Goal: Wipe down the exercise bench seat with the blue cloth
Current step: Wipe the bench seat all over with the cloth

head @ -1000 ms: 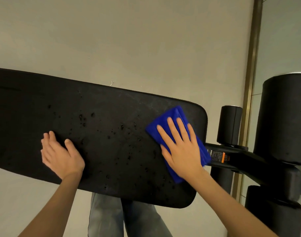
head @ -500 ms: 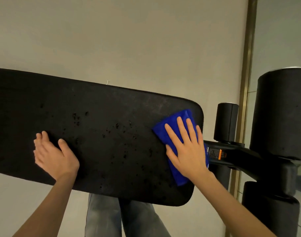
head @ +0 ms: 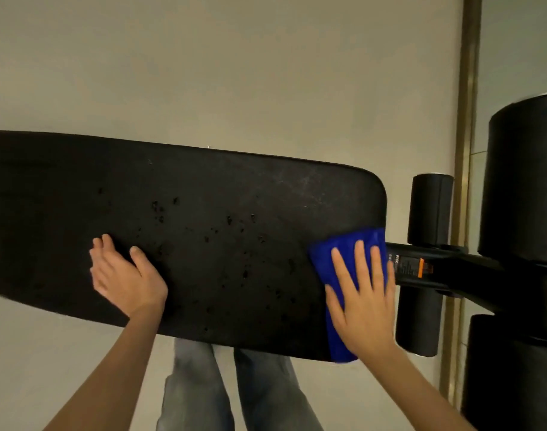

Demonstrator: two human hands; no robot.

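Note:
The black padded bench seat (head: 203,194) stretches across the view from the left edge to a rounded right end. Dark droplets speckle its middle. A folded blue cloth (head: 334,262) lies at the seat's right end, reaching the near edge. My right hand (head: 363,301) presses flat on the cloth with fingers spread, covering most of it. On the seat's near left part, my left hand (head: 124,275) rests flat and holds nothing.
A black frame bar (head: 446,269) with an orange label runs right from the seat end. Black foam rollers (head: 430,209) and larger ones (head: 523,188) stand at the right. A brass floor strip (head: 466,119) runs top to bottom. My jeans-clad legs (head: 234,390) show below the seat.
My right hand has slid the cloth to the right and toward me, from the seat's far right area to its near right corner. The left hand has stayed planted on the seat.

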